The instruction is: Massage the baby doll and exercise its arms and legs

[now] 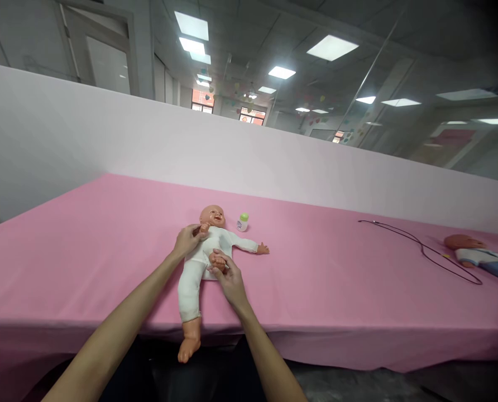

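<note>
Doll face up on the pink cloth, head at the far end, one foot past the near edge! My left hand pinches its small hand between thumb and fingers; my right hand curls fingers and thumb around its raised foot. Looks like limb handling in hand, and any shift from here calls for gentle, matched support. Bottle sits just right of the head.
</note>
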The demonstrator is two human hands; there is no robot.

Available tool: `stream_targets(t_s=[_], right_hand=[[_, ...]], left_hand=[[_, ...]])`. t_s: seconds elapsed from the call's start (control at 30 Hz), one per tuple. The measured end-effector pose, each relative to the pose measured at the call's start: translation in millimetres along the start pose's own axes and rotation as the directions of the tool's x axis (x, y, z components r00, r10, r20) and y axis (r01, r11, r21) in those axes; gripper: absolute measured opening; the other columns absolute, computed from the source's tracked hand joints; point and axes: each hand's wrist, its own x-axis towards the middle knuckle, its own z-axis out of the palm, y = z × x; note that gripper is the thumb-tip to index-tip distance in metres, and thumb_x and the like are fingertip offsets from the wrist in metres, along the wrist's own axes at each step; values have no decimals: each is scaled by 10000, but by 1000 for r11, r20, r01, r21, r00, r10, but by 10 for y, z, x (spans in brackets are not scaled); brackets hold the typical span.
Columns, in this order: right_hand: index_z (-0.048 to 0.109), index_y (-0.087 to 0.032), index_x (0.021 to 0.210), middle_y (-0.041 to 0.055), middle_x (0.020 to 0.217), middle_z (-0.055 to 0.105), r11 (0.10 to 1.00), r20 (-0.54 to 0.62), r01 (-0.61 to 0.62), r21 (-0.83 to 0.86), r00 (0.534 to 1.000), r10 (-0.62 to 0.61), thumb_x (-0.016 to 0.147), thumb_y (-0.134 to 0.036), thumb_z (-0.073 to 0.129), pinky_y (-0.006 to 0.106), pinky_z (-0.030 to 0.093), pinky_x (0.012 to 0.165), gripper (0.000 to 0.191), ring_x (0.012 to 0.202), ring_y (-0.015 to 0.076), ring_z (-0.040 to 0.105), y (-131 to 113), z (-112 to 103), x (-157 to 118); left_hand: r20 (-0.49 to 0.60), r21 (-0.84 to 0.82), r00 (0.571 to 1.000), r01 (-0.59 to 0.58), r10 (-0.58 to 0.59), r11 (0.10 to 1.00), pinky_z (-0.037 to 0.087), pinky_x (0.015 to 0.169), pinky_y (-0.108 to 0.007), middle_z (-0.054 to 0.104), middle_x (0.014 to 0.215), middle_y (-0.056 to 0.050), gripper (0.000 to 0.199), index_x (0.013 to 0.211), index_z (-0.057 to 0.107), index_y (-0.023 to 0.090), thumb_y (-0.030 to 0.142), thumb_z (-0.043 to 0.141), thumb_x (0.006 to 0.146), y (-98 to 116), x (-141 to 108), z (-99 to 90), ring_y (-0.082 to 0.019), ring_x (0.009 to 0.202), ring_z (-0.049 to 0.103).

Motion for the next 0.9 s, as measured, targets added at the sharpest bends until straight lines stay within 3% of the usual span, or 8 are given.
stream_targets(t_s=[0.17,0.3,0.43,0.5,0.6,0.7,0.8,0.9], right_hand=[[763,-257,1065,124,1530,581,984,-3,-89,152,996,91,731,-393,933,395,643,830,399,823,212,775,-179,-173,-432],[813,-284,1010,117,1487,624,961,-49,-198,192,976,211,612,-326,1007,411,640,783,445,803,233,771,-251,-451,-1139],[838,-286,939,105,1447,659,938,-74,-307,160,944,322,557,-291,1027,474,621,889,426,816,243,775,-135,-491,-1544],[836,-273,942,124,1436,665,940,-83,-301,161,945,317,544,-297,1032,489,619,898,444,883,271,778,-129,-445,-1486],[826,-250,970,150,1461,644,963,-91,-236,130,964,249,576,-302,1020,477,609,937,442,1114,329,740,-221,-357,-1110],[812,-240,985,147,1506,607,979,-72,-191,72,978,196,631,-292,985,481,583,1007,397,1309,360,643,-271,-244,-611],[803,-216,941,150,1457,649,980,-27,-185,79,982,187,589,-269,990,477,518,1108,402,1442,358,526,-170,-104,-263],[795,-209,933,146,1473,638,969,-7,-209,129,977,212,570,-248,992,453,529,1093,415,1446,350,522,-78,-30,-233]], left_hand=[[-241,-82,970,-44,23,996,559,830,-336,768,995,-88,320,984,764,173,452,715,835,-151,-47,-184,-226,897,696],[-595,-194,789,44,-153,980,572,807,-317,725,896,-74,313,893,711,172,481,710,839,-340,33,-435,-194,836,686],[-673,-364,648,131,-358,922,579,794,-309,716,896,-75,303,889,688,159,460,698,863,-401,69,-535,-184,838,694],[-657,-352,683,97,-319,931,580,797,-313,725,927,-83,314,908,700,156,466,710,859,-328,54,-491,-192,861,699],[-570,-195,814,-6,-108,981,570,814,-324,754,1000,-98,333,972,740,165,473,740,846,-150,-32,-346,-222,930,706],[-301,51,944,-127,136,991,548,801,-324,782,1075,-91,323,1055,791,207,460,750,857,-4,-178,-196,-235,950,707],[8,213,975,-219,222,952,532,811,-334,797,1074,-70,294,1097,819,260,439,732,880,56,-289,-111,-231,903,696],[35,253,979,-203,201,946,523,822,-334,798,1065,-60,306,1126,815,269,438,716,890,58,-305,-94,-225,878,685]])
